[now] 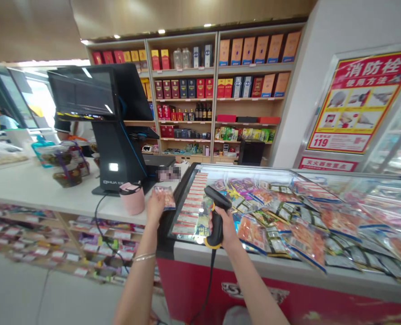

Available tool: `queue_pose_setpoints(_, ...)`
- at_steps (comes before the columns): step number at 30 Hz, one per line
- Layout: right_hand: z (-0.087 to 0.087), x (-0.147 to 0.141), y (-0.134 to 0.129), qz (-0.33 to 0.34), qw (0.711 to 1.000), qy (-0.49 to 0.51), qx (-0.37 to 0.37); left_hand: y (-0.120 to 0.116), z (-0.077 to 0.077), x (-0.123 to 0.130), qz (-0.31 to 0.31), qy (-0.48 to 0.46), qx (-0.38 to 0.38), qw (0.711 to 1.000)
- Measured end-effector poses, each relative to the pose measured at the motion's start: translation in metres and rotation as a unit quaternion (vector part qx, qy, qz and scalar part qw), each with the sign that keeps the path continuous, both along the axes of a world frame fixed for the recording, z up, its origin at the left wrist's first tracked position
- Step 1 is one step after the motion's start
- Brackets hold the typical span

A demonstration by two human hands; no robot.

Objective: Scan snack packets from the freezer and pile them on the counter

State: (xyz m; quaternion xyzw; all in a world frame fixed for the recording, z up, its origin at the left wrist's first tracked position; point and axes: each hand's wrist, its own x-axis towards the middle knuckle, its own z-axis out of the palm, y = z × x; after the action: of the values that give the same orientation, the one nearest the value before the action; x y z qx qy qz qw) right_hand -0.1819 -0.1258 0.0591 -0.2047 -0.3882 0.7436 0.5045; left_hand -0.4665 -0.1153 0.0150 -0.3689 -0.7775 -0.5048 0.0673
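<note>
My right hand [224, 225] is wrapped round the grip of a black barcode scanner [217, 221] with yellow trim, held over the left part of a glass-topped freezer [190, 250]. From the scanner's base a black cord hangs down. On the left, my left hand [155, 206] grips the near-left edge of a small clear snack packet [166, 197] at the counter's end. A pink cup [132, 198] stands just left of that hand. Many similar packets of orange-pink food [306, 241] lie spread over the freezer top, right of the scanner.
A black checkout terminal [110, 144] stands on the white counter [81, 194], its cable hanging over the front edge. Plastic tubs [66, 169] sit farther left. Shelves of boxes [193, 88] line the back, and a person [65, 128] is partly hidden behind the terminal.
</note>
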Motion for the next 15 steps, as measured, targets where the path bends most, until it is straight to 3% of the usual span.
queue_pose_setpoints(3,-0.022,-0.021,0.005,0.026,0.999,0.029,-0.033,-0.007,-0.019,0.005,0.078,0.095,-0.061,0.991)
queue_pose_setpoints(7,-0.051,-0.035,0.011,0.028,0.995,0.04,-0.085,-0.01,-0.038,0.014,0.076,0.14,-0.03,0.987)
queue_pose_setpoints(11,-0.069,-0.039,0.016,0.027,0.992,0.034,-0.118,-0.01,-0.047,0.011,0.085,0.166,-0.001,0.982)
queue_pose_setpoints(15,-0.076,-0.041,0.02,0.042,0.991,0.01,-0.127,-0.01,-0.048,0.009,0.09,0.164,0.028,0.982)
